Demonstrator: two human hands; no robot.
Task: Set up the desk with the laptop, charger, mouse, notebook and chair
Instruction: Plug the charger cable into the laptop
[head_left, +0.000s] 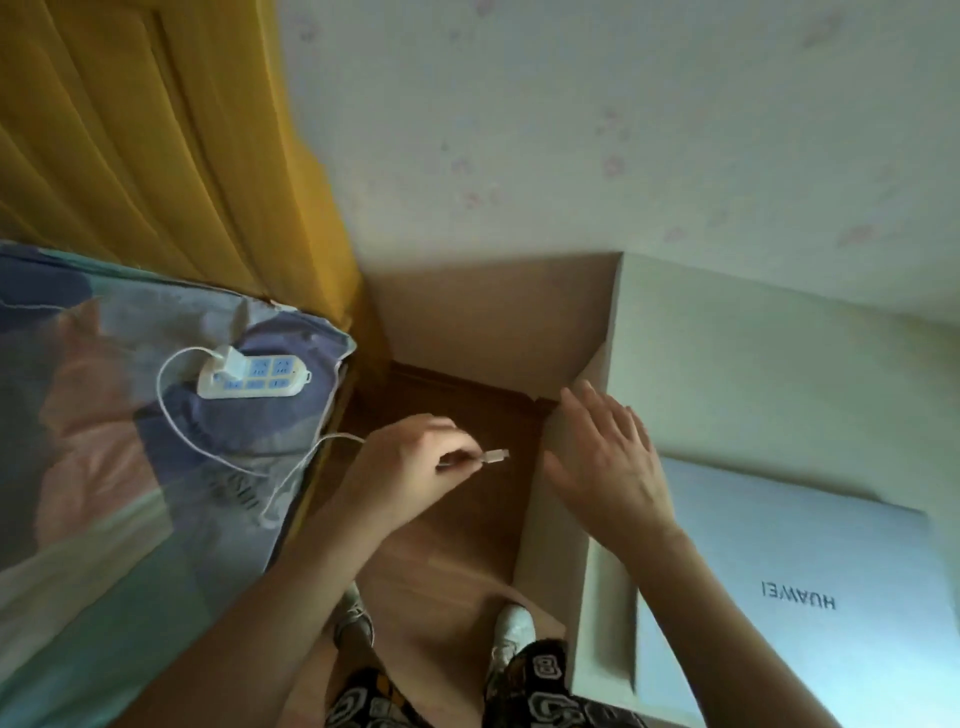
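Note:
A closed silver laptop (810, 587) lies on the pale desk (753, 364) at the right. The white charger brick (231, 361) is plugged into a white and blue power strip (260, 379) on the bed at the left. Its white cable (171, 415) loops across the bedding to my left hand (410, 467), which pinches the cable's plug end (496, 456) above the floor gap between bed and desk. My right hand (608, 457) hovers flat, fingers spread, at the desk's left edge beside the laptop. Mouse, notebook and chair are not in view.
A bed with patterned blue, pink and green bedding (104, 467) fills the left. A yellow curtain (156, 130) hangs behind it. Brown wooden floor (447, 545) lies between bed and desk, with my feet in white shoes (511, 629) on it. A pale wall (623, 130) stands behind.

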